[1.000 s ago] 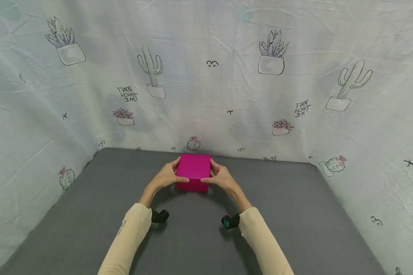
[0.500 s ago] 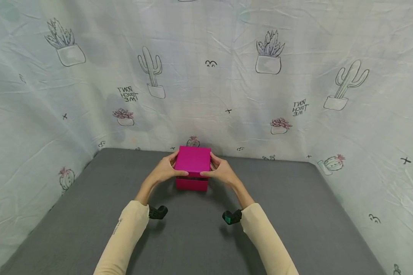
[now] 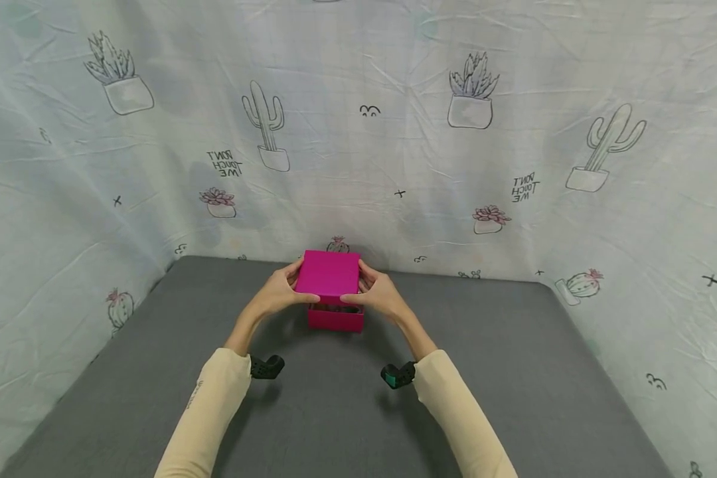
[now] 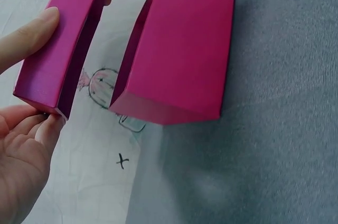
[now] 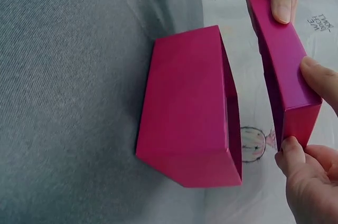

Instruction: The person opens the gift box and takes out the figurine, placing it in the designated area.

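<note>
A magenta box lid (image 3: 328, 273) is held level in the air between both hands, a gap separating it from the magenta box base (image 3: 336, 320) below. The left hand (image 3: 277, 292) grips the lid's left side, thumb on the front face and fingers along the side and underneath. On the opposite side, the right hand (image 3: 381, 295) grips it the same way. In the left wrist view the base (image 4: 179, 49) stands on the table with its top uncovered. Its contents are mostly hidden; only a dark strip of the inside shows in the head view.
The box base stands toward the back of a grey cloth-covered table (image 3: 322, 411). Behind and at both sides hangs a white curtain (image 3: 346, 153) printed with cacti. Each wrist wears a black camera mount, such as the left one (image 3: 267, 367).
Both hands have raised the lid off the base, and it has then shifted slightly to the left. The base has stayed on the table.
</note>
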`<state>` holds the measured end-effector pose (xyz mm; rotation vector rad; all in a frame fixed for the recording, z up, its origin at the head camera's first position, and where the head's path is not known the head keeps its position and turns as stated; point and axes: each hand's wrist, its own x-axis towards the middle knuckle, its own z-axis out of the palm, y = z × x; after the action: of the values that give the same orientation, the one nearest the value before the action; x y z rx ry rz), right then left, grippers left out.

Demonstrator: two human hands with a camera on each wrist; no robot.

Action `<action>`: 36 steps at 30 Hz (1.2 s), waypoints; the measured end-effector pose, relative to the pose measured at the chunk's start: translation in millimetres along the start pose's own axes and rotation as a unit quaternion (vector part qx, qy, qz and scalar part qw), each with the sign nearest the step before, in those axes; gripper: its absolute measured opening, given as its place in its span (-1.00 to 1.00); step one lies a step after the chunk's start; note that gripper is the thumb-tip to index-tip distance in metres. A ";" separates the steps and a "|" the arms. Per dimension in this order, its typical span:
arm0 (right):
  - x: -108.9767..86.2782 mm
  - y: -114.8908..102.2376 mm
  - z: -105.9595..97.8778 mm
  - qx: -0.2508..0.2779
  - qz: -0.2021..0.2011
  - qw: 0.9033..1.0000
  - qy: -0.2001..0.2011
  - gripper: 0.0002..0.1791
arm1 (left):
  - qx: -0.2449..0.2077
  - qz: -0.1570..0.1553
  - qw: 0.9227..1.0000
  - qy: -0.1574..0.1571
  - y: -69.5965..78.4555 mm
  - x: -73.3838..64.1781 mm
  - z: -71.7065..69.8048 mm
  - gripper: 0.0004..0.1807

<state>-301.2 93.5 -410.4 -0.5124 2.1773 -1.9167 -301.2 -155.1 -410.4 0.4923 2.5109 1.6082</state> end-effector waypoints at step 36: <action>27.1 -11.2 63.0 -0.036 0.001 0.999 -0.040 0.00 | -0.047 -0.030 0.998 0.044 -21.6 -43.7 -55.1 0.07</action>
<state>-301.6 24.2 -406.2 -0.5881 2.2008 -1.7909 -279.6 -225.4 -409.4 0.3411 2.4716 1.7507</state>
